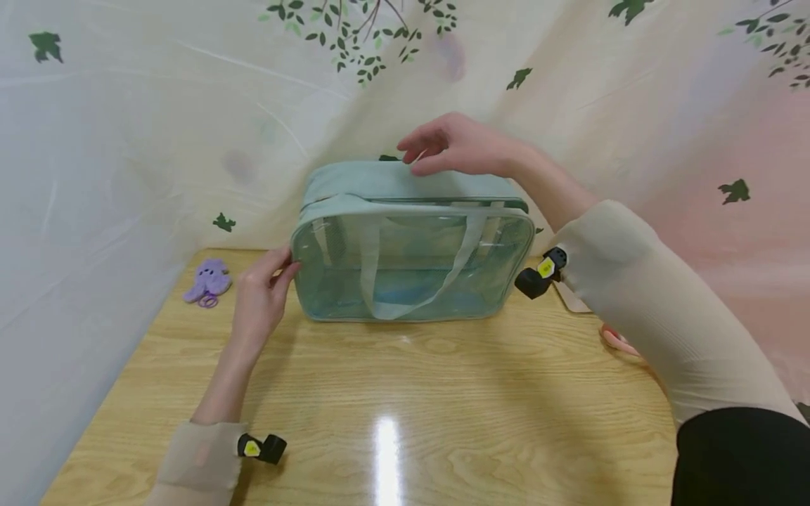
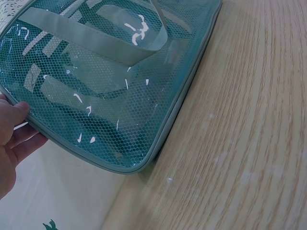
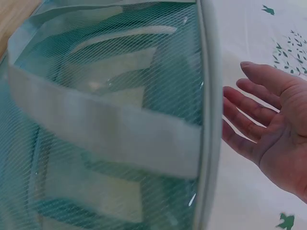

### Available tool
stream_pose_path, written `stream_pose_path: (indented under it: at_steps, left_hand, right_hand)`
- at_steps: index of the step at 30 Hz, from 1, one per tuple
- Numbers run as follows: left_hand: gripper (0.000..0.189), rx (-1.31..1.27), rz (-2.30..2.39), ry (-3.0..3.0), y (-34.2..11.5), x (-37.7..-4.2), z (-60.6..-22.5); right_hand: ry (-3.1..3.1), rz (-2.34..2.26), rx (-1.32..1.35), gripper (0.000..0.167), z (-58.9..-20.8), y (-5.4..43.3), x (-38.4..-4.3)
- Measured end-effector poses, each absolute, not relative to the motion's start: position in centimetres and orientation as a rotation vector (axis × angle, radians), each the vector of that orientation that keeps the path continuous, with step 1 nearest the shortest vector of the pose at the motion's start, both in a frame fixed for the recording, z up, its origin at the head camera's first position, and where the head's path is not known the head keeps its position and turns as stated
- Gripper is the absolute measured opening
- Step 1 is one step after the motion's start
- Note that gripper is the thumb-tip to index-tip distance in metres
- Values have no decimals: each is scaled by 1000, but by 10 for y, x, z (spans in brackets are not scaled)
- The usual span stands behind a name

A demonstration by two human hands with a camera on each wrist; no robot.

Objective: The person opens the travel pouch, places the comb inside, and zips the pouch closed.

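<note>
Wooden table [image 1: 443, 379], left fingers [image 2: 29, 146] on upright green bag [image 1: 414, 246]

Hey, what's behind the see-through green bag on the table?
A leaf-patterned sheet shows behind and above the bag. Anything low, directly behind it, is covered, so that stretch of table cannot be made out.

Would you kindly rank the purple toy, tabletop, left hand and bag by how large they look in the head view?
1. Tabletop
2. Bag
3. Left hand
4. Purple toy, clearly the smallest
</note>
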State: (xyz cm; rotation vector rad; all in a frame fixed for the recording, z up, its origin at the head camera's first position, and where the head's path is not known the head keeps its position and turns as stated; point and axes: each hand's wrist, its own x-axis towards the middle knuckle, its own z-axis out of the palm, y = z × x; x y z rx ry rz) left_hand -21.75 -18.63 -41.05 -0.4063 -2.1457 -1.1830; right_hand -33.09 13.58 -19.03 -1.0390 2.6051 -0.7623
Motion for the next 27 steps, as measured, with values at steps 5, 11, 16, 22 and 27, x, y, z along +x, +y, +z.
stream_pose_path:
  at_steps: [5, 11, 16, 22, 27]
  left_hand:
    - [30, -406, -1186, -2132, -187, -217, -411]
    - [30, -417, -1165, -2102, -185, -218, -412]
    - [30, -418, -1157, -2097, -185, -217, -412]
    - [30, -404, -1144, -2102, -185, -217, -412]
    - [31, -406, -1144, -2105, -186, -218, -412]
  right_hand:
    - [2620, -697, -1083, 47, -180, 110, -333]
    - [2629, -568, -1107, 44, -173, 73, -335]
    - [2620, -432, -1111, 45, -170, 46, -336]
    - [2578, -380, -1148, 45, -173, 24, -338]
    - [2540, -349, -1170, 42, -177, 9, -338]
